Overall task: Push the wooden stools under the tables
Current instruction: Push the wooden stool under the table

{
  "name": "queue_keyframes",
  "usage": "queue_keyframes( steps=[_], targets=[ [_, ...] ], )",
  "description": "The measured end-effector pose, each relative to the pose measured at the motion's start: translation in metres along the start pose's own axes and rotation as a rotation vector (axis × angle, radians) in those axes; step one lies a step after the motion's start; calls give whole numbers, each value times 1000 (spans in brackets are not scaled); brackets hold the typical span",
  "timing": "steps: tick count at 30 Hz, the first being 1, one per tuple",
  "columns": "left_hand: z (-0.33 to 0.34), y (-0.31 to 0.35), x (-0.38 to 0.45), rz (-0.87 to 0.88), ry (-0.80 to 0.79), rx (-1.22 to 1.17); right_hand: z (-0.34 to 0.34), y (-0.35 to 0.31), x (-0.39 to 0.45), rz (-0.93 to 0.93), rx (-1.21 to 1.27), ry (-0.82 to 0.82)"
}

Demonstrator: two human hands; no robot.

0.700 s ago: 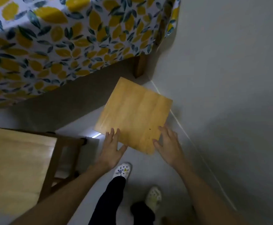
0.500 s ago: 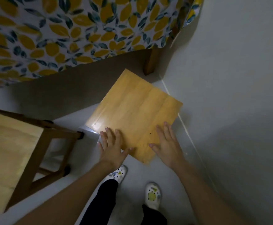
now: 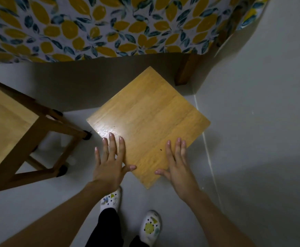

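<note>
A wooden stool (image 3: 151,118) with a square light seat stands in front of me, turned like a diamond, its far corner in the shadow at the table's edge. My left hand (image 3: 110,161) lies flat on the seat's near-left edge, fingers spread. My right hand (image 3: 177,163) lies flat on the near-right edge, fingers apart. Neither hand grips anything. The table (image 3: 110,27) carries a lemon-patterned cloth that hangs over its front edge. A second wooden stool (image 3: 6,127) stands at the left, outside the table.
A wooden table leg (image 3: 185,70) stands just right of the stool's far corner. A grey wall (image 3: 261,113) runs close along the right side. My feet in white patterned shoes (image 3: 150,227) are on the grey floor (image 3: 74,186) below the stool.
The view has moved closer to the table. Both hands have slid further onto the seat, and the stool now sits nearer the table's edge and the leg.
</note>
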State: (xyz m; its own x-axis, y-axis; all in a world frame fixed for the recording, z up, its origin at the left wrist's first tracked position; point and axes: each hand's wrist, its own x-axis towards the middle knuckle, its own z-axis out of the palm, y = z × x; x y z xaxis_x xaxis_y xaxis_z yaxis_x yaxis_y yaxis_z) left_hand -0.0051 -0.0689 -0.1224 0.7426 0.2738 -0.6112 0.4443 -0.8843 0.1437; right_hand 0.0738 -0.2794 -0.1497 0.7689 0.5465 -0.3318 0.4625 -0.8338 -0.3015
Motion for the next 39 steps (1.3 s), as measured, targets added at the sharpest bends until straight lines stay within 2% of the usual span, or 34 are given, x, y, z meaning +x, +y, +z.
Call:
queue_keyframes(
  steps=[12,21,30,39],
  targets=[
    [-68,1,99,18,63,44,-42,15,129,-85,-12,-35],
    [-136,-5,187,34,45,3,-79,18,233,-102,26,-31],
    [-185,-14,248,66,51,4,-119,6,299,-52,61,-86],
    [-204,-16,274,92,84,-37,-135,5,328,-35,63,-93]
  ],
)
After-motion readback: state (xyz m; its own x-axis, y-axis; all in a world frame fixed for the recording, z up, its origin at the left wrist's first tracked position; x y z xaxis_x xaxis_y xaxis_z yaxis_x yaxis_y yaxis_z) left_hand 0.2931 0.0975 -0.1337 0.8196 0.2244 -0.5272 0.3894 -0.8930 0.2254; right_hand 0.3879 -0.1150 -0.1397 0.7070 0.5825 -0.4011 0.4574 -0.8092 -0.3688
